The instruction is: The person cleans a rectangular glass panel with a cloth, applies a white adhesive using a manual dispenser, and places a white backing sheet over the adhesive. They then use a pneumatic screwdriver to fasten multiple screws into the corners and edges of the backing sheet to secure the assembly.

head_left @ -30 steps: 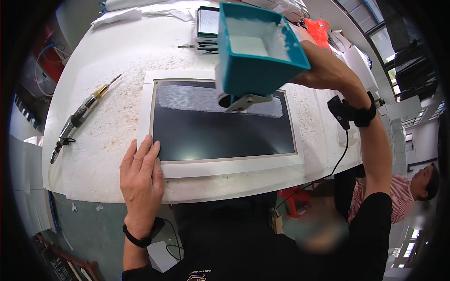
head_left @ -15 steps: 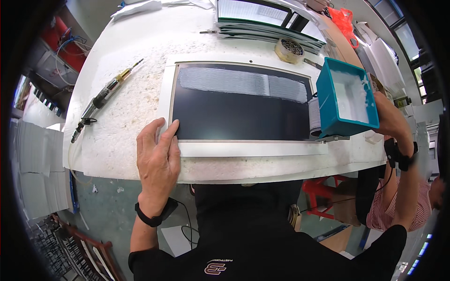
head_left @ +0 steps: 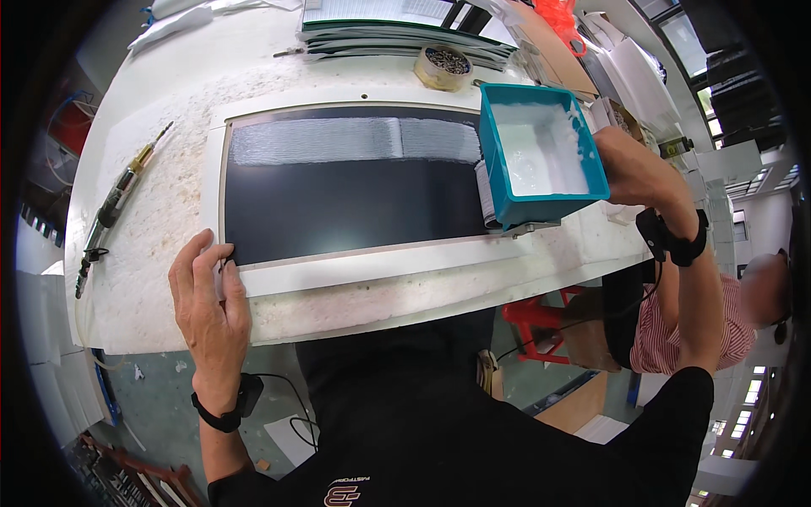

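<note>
A dark flat panel (head_left: 338, 207) lies in a white frame (head_left: 372, 262) on the table, with a whitish ridged band of glue (head_left: 312, 141) along its far part. My left hand (head_left: 211, 296) rests at the frame's near left corner, fingers extended and touching the panel's edge. At the panel's right end, my right hand (head_left: 634, 169) grips a teal box-shaped glue applicator (head_left: 541, 208) from its right side. White glue (head_left: 541, 152) lies in the box. A pale roller (head_left: 485, 194) shows under its left side, at the dark surface. The box hides my right fingertips.
A pen-shaped screwdriver (head_left: 114, 203) lies left of the frame. Behind it stand a tub of small screws (head_left: 443, 68) and stacked glass-like sheets (head_left: 397, 42). A person in a striped top (head_left: 701, 329) sits at right, near a red stool (head_left: 536, 325).
The view has turned, so the table's things appear farther left. My left fingers have slid slightly nearer the frame's near left corner. The applicator stays at the panel's right end.
</note>
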`<state>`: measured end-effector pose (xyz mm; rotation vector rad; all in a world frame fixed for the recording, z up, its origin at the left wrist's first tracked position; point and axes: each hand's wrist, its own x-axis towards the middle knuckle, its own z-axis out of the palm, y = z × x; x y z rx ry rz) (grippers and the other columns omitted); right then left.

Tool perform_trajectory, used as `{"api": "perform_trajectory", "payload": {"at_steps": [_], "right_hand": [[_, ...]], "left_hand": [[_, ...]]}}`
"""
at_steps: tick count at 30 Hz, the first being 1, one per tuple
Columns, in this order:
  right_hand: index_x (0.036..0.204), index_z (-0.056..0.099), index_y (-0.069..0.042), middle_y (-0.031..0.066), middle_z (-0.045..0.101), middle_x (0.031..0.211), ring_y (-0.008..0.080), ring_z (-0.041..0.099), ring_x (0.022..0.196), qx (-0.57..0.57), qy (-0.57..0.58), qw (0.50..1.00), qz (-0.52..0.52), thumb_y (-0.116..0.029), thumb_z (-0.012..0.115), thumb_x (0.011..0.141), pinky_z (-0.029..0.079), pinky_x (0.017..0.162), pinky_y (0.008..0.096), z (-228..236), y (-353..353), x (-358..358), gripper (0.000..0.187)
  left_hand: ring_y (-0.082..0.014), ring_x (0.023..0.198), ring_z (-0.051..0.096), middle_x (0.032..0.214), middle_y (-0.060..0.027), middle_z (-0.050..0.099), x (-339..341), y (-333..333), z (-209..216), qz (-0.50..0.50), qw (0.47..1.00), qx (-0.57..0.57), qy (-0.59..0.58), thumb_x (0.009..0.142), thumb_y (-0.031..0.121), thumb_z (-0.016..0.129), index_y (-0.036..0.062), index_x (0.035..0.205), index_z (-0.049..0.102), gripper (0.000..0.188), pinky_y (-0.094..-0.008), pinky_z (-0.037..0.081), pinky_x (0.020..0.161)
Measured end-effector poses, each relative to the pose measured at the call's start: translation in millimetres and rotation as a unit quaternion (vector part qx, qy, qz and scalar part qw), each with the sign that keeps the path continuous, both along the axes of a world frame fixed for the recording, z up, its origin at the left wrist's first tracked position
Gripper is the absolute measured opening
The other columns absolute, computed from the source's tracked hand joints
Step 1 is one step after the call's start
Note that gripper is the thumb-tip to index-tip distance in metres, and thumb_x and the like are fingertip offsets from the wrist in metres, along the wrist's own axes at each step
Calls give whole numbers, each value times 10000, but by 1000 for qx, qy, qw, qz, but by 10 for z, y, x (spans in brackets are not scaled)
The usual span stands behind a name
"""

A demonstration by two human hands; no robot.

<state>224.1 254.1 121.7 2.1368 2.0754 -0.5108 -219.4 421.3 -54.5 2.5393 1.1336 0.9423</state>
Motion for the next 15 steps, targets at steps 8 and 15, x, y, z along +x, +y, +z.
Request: {"api": "perform_trajectory", "payload": {"at_steps": [8,15], "right_hand": [[869,684,41,248,647,761,458,599,708,0,8,1000,26,-70,753,776,515,675,450,-163,169,-194,160],[860,672,33,256,651,775,475,610,744,54,30,992,113,-39,720,774,510,694,478,-238,653,-817,122]], "left_hand": [[-327,1164,645,1229,-188,651,-60,26,-15,-2,998,-25,-65,955,-41,584,1,1206,637,260,-427,510,1017],[-299,1209,643,1251,-229,631,-138,58,-128,-10,971,-121,-208,1027,-61,406,-37,1362,466,342,-405,475,1099]]}}
